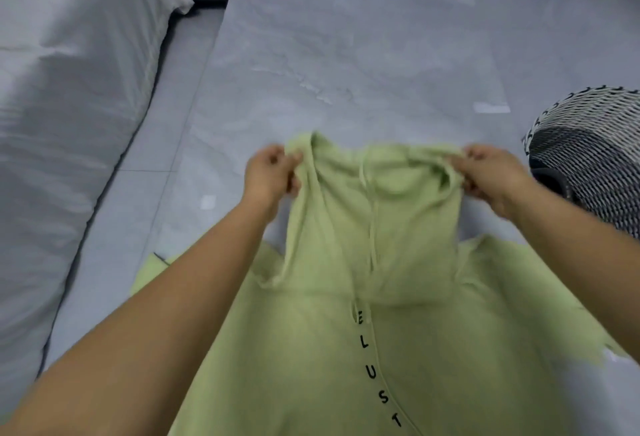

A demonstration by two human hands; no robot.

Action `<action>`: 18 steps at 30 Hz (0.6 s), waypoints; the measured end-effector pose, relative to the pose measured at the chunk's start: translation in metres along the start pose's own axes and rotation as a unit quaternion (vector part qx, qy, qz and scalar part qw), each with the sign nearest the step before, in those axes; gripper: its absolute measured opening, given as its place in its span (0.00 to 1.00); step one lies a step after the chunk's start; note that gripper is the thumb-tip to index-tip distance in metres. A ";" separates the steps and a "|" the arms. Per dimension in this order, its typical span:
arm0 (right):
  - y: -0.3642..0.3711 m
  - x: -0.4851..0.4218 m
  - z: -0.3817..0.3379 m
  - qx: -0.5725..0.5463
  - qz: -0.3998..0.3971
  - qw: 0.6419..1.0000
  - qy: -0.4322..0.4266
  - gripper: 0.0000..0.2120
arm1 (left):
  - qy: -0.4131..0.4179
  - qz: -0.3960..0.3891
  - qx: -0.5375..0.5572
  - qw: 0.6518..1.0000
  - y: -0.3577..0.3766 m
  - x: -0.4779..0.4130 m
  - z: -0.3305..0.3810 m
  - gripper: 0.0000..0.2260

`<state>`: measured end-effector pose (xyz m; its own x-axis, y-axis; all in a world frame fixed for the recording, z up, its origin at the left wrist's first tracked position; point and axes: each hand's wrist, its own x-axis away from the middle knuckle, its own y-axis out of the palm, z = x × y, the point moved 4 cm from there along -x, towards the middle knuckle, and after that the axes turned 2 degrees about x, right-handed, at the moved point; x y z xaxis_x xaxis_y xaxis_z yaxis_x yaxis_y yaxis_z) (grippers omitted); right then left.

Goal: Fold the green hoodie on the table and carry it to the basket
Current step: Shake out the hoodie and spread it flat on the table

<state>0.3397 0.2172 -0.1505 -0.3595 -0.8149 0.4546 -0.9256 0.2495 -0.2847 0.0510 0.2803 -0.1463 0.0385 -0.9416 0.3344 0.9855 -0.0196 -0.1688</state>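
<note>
- green hoodie (346,314) lies front-up on grey table (346,54), hood end lifted
- left grip (272,172) clamped on hood's L edge
- right grip (493,174) clamped on R edge
- woven basket (595,158) just R of right grip

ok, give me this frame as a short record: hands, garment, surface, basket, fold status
left hand: pinches the left top corner of the hood
right hand: pinches the hood's right top corner
green hoodie: front up, body spread flat, drawstring hanging down the middle
table: grey marbled top, hoodie at its near end
basket: black-and-white woven, at the table's right edge, apart from the hoodie
fold status: not yet folded
</note>
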 end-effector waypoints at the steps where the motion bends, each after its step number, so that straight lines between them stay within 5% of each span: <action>1: -0.003 -0.008 -0.022 -0.068 0.026 0.997 -0.029 0.08 | 0.037 0.022 0.062 0.997 -0.001 -0.010 0.023 0.02; 2: -0.005 -0.017 -0.042 -0.128 0.040 0.990 -0.049 0.02 | 0.061 0.028 0.097 0.993 0.000 -0.019 0.040 0.06; 5: -0.008 -0.030 -0.059 -0.162 0.045 0.981 -0.095 0.21 | 0.099 0.010 -0.030 0.995 0.006 -0.024 0.049 0.26; 9: 0.016 0.004 0.000 0.127 0.011 0.979 -0.158 0.20 | 0.191 -0.006 -0.254 0.948 0.010 0.027 -0.014 0.27; 12: 0.048 0.049 0.065 0.375 -0.052 0.894 -0.241 0.28 | 0.281 -0.091 -0.460 0.837 0.023 0.071 -0.082 0.25; 14: 0.058 0.061 0.101 0.494 -0.028 0.816 -0.298 0.32 | 0.272 -0.123 -0.552 0.779 0.021 0.080 -0.118 0.28; 18: 0.047 0.053 0.124 0.581 0.047 0.773 -0.252 0.30 | 0.229 -0.053 -0.603 0.762 -0.017 0.063 -0.144 0.29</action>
<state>0.2915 0.1214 -0.2442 -0.0567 -0.9949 0.0828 -0.0625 -0.0792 -0.9949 0.0125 0.1730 -0.2561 -0.3650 -0.9264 0.0924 0.0986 -0.1372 -0.9856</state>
